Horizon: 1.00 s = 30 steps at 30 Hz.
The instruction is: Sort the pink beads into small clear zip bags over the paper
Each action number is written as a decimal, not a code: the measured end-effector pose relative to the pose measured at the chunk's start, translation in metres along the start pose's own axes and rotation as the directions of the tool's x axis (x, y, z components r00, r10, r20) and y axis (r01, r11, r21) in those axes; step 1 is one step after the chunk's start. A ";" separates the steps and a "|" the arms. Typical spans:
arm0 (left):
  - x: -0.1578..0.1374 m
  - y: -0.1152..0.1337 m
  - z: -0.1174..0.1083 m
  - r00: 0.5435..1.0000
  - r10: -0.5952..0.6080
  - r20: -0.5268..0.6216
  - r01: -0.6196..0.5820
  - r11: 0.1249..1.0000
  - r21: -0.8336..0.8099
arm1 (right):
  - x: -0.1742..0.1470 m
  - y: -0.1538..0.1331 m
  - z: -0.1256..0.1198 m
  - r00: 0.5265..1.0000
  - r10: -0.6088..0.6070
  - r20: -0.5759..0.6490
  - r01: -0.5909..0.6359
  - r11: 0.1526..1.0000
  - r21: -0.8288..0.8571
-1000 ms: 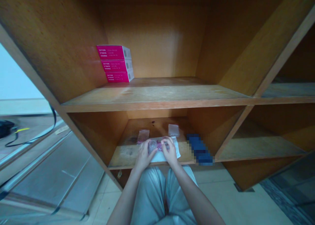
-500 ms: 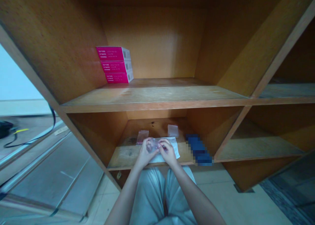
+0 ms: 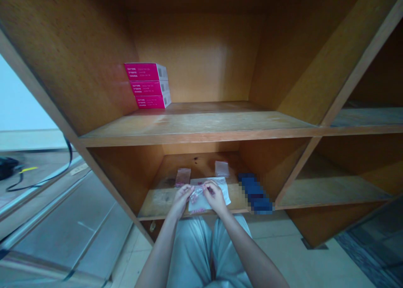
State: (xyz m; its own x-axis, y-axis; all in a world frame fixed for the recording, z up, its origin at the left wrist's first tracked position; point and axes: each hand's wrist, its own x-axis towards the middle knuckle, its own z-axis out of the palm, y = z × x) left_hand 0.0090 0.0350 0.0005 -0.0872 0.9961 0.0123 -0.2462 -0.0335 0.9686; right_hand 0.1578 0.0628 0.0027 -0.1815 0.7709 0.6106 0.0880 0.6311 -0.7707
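Observation:
A small clear plastic bag (image 3: 197, 192) is stretched between my two hands above the lower shelf. My left hand (image 3: 181, 197) pinches its left side. On the other side, the fingers of my right hand (image 3: 213, 193) are closed on its right edge. Below them lies a white sheet (image 3: 222, 187) with small pinkish-red bits along its front edge; their kind is too small to tell. Behind my left hand rests a small clear bag with reddish contents (image 3: 183, 176). Another clear bag (image 3: 222, 168), pale inside, lies farther back to the right.
Several stacked pink boxes (image 3: 147, 87) stand at the left of the upper shelf (image 3: 201, 122). A blurred-out dark blue object (image 3: 255, 193) lies at the right of the lower shelf, over its front edge. Flat panels (image 3: 66, 233) stand on the floor at left.
My left hand has shifted slightly left and down, and the bag now hangs flatter between my hands. Pinkish-red bits now show on the front of the sheet.

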 end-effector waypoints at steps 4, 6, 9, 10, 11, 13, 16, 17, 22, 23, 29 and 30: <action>-0.002 0.001 -0.001 0.999 0.005 0.045 -0.006 1.000 0.019 | 0.000 0.001 0.000 1.000 -0.002 -0.003 0.002 1.000 -0.003; -0.003 0.002 0.000 0.999 0.017 0.047 -0.018 0.999 0.034 | 0.000 0.001 0.001 1.000 -0.006 -0.003 0.006 1.000 -0.003; -0.004 0.002 0.001 0.999 0.028 0.046 -0.030 0.999 0.044 | 0.000 0.002 0.001 1.000 -0.019 0.004 0.019 1.000 -0.005; -0.004 0.002 0.001 0.999 0.028 0.042 -0.030 0.998 0.046 | 0.000 0.002 0.001 1.000 -0.024 0.009 0.024 1.000 -0.006; -0.004 0.001 0.001 0.999 0.027 0.037 -0.028 0.998 0.049 | 0.000 0.003 0.001 0.999 -0.031 0.012 0.031 1.000 -0.007; -0.003 0.000 0.000 0.999 0.023 0.022 -0.025 0.998 0.054 | 0.000 0.004 0.001 0.999 -0.040 0.017 0.040 0.999 -0.006; -0.003 0.000 0.000 1.000 0.024 0.016 -0.025 0.998 0.064 | 0.000 0.004 0.001 0.999 -0.037 0.022 0.037 0.999 -0.005; -0.003 0.000 0.000 0.999 0.026 0.023 -0.028 0.997 0.067 | 0.000 0.004 0.001 0.999 -0.034 0.024 0.034 0.999 -0.005; -0.007 0.005 0.001 0.995 0.030 0.099 -0.038 0.996 0.086 | -0.001 0.001 0.000 0.999 -0.036 0.034 0.036 0.999 -0.006; -0.007 0.006 0.002 0.993 0.028 0.111 -0.039 0.994 0.104 | -0.001 0.000 0.001 0.998 -0.041 0.039 0.041 0.999 -0.003; -0.009 0.009 0.005 0.992 0.026 0.120 -0.050 0.979 0.198 | -0.001 0.002 0.002 0.997 -0.053 0.063 0.054 0.998 -0.018; -0.009 0.009 0.005 0.992 0.026 0.119 -0.050 0.978 0.205 | -0.001 0.002 0.002 0.996 -0.056 0.067 0.057 0.998 -0.020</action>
State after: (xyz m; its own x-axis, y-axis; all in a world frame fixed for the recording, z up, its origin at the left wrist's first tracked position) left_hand 0.0124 0.0260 0.0105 0.0223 0.9975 0.0672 -0.0387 -0.0663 0.9970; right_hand 0.1557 0.0632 -0.0001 -0.2515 0.7270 0.6389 0.0974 0.6758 -0.7307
